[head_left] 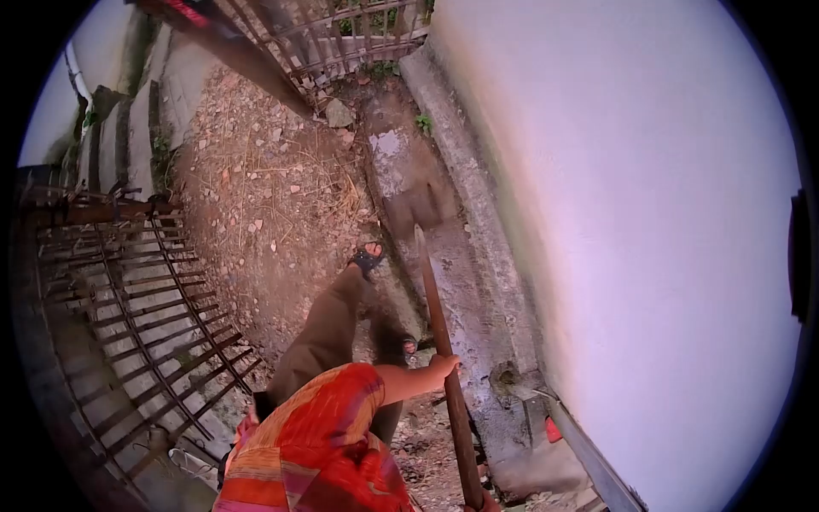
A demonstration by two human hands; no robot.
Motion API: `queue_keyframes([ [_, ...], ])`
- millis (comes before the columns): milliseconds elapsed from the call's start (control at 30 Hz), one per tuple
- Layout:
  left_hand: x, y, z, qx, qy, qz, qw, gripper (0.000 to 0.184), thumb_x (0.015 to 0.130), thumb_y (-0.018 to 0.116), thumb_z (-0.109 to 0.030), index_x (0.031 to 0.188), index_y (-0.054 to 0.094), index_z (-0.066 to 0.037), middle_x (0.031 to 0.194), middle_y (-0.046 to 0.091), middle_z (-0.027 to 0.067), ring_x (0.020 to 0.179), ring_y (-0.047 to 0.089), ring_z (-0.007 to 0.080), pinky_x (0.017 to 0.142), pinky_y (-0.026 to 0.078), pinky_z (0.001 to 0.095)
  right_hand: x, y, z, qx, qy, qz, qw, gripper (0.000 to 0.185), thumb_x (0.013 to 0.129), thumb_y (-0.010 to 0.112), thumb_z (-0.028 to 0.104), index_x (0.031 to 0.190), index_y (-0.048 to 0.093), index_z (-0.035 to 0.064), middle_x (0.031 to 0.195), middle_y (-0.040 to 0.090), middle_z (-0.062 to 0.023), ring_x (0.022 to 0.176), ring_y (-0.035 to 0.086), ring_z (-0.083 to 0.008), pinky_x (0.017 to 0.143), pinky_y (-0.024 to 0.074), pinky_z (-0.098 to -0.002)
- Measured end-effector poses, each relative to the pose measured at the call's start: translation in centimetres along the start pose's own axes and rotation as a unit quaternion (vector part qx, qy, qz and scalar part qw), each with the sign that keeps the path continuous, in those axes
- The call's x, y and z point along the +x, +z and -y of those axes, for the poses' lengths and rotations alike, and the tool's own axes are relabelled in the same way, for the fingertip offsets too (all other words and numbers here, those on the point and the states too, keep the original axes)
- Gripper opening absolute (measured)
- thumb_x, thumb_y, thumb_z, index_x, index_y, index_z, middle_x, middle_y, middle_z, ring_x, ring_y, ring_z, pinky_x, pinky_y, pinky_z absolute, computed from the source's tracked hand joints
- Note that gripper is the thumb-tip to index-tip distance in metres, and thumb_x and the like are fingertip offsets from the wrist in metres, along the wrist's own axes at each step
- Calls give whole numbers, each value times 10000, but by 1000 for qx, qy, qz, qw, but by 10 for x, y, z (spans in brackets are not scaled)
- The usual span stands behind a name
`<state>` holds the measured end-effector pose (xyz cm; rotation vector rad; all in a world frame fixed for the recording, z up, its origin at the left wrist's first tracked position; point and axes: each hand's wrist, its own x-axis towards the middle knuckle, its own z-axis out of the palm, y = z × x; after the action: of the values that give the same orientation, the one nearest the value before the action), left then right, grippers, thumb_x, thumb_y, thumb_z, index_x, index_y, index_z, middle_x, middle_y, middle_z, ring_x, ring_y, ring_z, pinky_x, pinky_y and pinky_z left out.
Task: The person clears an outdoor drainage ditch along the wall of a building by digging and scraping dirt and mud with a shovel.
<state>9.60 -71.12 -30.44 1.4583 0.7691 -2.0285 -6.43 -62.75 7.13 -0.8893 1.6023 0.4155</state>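
My left hand is closed around the middle of a long wooden pole. At the bottom edge, my right hand, only partly in view, is wrapped round the pole's lower part. The pole slants up to a pale, narrow far end, over a wet, muddy concrete channel. Whether that end touches the channel is unclear. A shallow light-coloured puddle lies farther up the channel. My sandalled feet stand to the left of the pole, one farther up than the other.
A white wall with a low concrete ledge runs along the right. Gravelly ground with straw lies left. Rusty metal grating stands at lower left, and another barred gate at the top. A red object lies lower right.
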Motion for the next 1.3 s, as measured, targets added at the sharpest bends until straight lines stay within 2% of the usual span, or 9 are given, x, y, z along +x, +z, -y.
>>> queue_keyframes([
  [100,38,-16,-39,-49,47,28,997,160,713,604,-113,714,483,-9,634,503,87,557,539,216,503,446,346,64,-1,38,-47,64,49,996,533,726,642,225,1177,428,39,875,575,-172,735,553,-250,620,446,-361],
  [167,43,-14,-36,37,11,-3,999,187,714,606,-122,724,463,-1,634,498,84,538,526,212,497,442,356,89,2,4,-94,3,46,995,535,715,643,193,1178,425,37,926,567,-211,822,551,-336,690,439,-400],
  [367,35,-19,-28,135,24,-101,985,346,740,613,-180,917,381,6,722,508,104,616,532,206,520,430,371,111,10,-41,-13,88,78,993,502,714,642,168,1153,436,35,823,578,-133,719,548,-245,625,444,-349],
  [433,37,-29,-24,126,28,-93,987,347,752,605,-183,926,367,1,758,499,106,639,532,197,539,437,366,102,31,-92,-73,7,56,996,462,713,628,141,1130,451,52,755,573,-81,636,527,-185,554,434,-308],
  [467,40,-30,-21,116,38,-72,990,349,765,598,-186,935,354,-4,793,491,108,663,532,189,559,445,361,102,42,-111,116,112,58,985,438,710,615,123,1115,461,65,733,576,-64,606,526,-159,520,429,-287],
  [733,51,-22,-26,112,82,-39,990,305,779,583,-179,903,355,-18,708,497,81,583,542,189,527,474,335,109,41,-101,-6,41,27,999,452,708,597,131,1127,436,84,722,584,-72,585,525,-160,506,432,-307],
  [933,78,-36,-78,70,100,-31,992,209,759,594,-201,760,471,-32,679,526,62,564,548,161,499,470,320,162,30,-19,-69,-35,12,997,494,725,601,183,1163,398,80,675,546,-202,555,525,-339,462,394,-392],
  [1100,79,-35,-167,36,86,62,994,143,756,583,-171,762,502,-53,640,526,56,618,561,174,522,456,331,196,24,14,-66,-95,37,993,562,765,582,180,1236,322,15,681,560,-193,547,522,-342,470,401,-413],
  [1300,85,-49,-294,35,192,-7,981,147,760,567,-146,728,494,-22,632,514,64,535,552,194,465,464,331,269,37,146,-92,-21,94,991,601,687,667,211,1155,358,-4,852,584,-223,785,574,-386,677,456,-398],
])
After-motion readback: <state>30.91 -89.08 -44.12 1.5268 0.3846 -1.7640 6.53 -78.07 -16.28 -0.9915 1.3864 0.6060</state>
